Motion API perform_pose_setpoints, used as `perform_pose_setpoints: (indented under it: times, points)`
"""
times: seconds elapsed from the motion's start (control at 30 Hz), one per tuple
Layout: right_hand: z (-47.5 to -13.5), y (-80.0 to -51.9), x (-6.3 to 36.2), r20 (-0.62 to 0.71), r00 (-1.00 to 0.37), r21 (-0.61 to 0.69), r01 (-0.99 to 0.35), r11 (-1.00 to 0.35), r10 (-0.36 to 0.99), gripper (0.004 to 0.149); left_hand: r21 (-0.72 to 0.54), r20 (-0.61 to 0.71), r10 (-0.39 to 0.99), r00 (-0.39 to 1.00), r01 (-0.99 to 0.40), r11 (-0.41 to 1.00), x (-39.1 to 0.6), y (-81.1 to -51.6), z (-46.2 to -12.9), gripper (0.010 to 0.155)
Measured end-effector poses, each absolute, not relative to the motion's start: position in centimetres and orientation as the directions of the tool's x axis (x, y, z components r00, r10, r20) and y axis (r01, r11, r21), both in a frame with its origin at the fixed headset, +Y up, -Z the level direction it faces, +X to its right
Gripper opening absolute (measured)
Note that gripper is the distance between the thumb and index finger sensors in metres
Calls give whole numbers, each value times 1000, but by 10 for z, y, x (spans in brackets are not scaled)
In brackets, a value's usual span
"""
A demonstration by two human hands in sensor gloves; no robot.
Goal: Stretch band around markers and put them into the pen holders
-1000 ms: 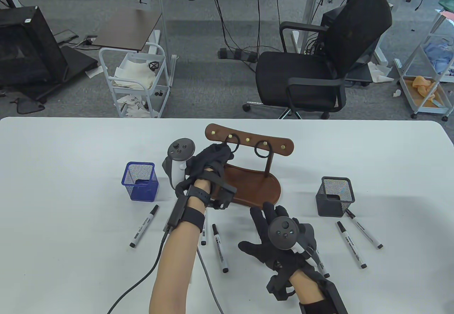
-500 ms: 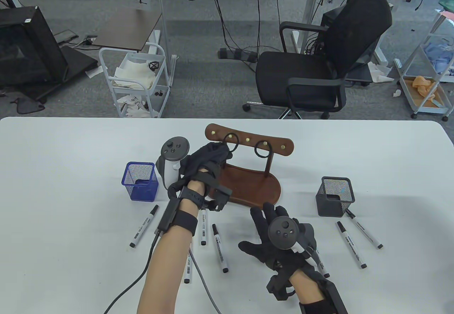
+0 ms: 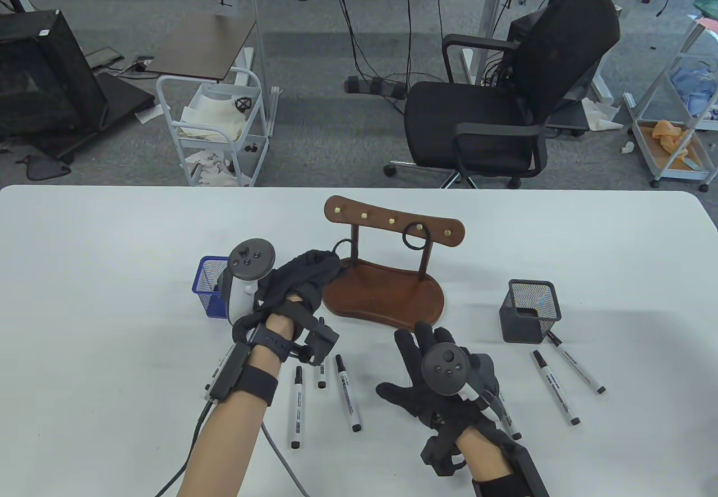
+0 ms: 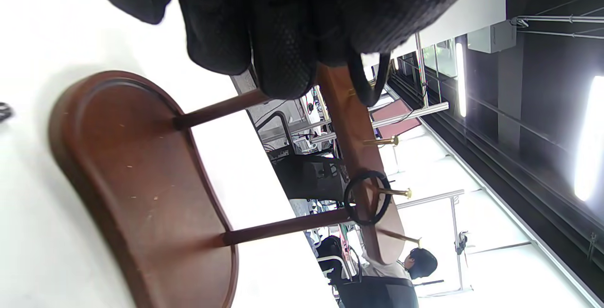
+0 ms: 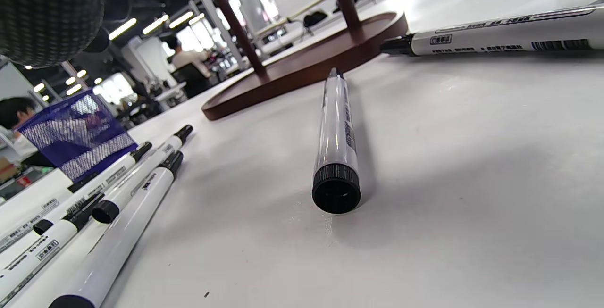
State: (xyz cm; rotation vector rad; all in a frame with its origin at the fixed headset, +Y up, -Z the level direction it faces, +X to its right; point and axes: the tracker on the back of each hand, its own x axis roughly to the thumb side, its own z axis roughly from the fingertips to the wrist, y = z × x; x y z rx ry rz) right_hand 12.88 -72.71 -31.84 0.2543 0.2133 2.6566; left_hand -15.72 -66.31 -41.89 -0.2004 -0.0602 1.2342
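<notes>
looking down at the table view: left hand (image 3: 305,275) sits at the left end of the wooden rack (image 3: 387,284), fingers curled on a black band (image 3: 343,247) that loops out past the fingertips, off the pegs. second band (image 3: 415,235) hangs on a brass peg of the rack's top bar. right hand (image 3: 435,382) lies flat on the white counter (image 3: 84,272) in front of the rack base, fingers spread and straight, holding nothing. blue mesh holder (image 3: 210,292) is left of the rack, partly behind the left tracker; black mesh holder (image 3: 530,311) is well to the right. markers lie loose on the counter: three (image 3: 297,407) between the forearms, two (image 3: 555,387) just in front of the black holder, one more partly under the right wrist.

left wrist view (camera on its side): gloved fingers (image 4: 283,29) bunch at the top edge, pinching the band (image 4: 373,81), which dangles as a loop across the rack's top bar. other band (image 4: 367,198) hangs round a brass peg further along. rack base (image 4: 141,190) rests on the counter.

right wrist view: low over the counter, only a bit of glove at the top left, so cannot tell finger state from here. one marker (image 5: 336,143) points toward the rack base (image 5: 306,65), another (image 5: 500,37) lies across at the upper right, several more (image 5: 118,190) at lower left beside the blue holder (image 5: 78,136).
</notes>
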Motion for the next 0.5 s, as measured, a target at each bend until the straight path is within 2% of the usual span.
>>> perform_pose_setpoints:
  times: [0.27,0.5]
  points:
    - [-318,-727,128,139,-875,199,-433,-879,463,93,-219,-14,950,311,-928,301,-163,-676,-394,42]
    - [-318,-725,128,141,-868,180,-450,-875,476,90,-268,48,937,346,-899,346,-150,-691,-373,42]
